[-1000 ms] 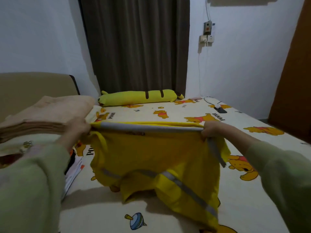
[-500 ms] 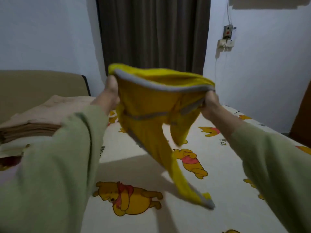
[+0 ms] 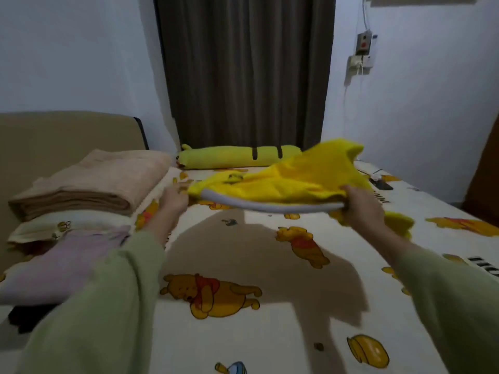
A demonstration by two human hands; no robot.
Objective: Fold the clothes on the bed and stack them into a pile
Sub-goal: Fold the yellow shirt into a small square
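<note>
yellow garment [image 3: 283, 182] stretches between both hands, left grip [image 3: 172, 198] and right grip [image 3: 361, 206] clutching its hem.

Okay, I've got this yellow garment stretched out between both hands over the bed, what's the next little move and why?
Probably lower it flat onto the bed sheet. The yellow garment hangs in the air by its grey-trimmed edge, held by the left hand and right hand, with bare sheet directly beneath for folding.
</note>
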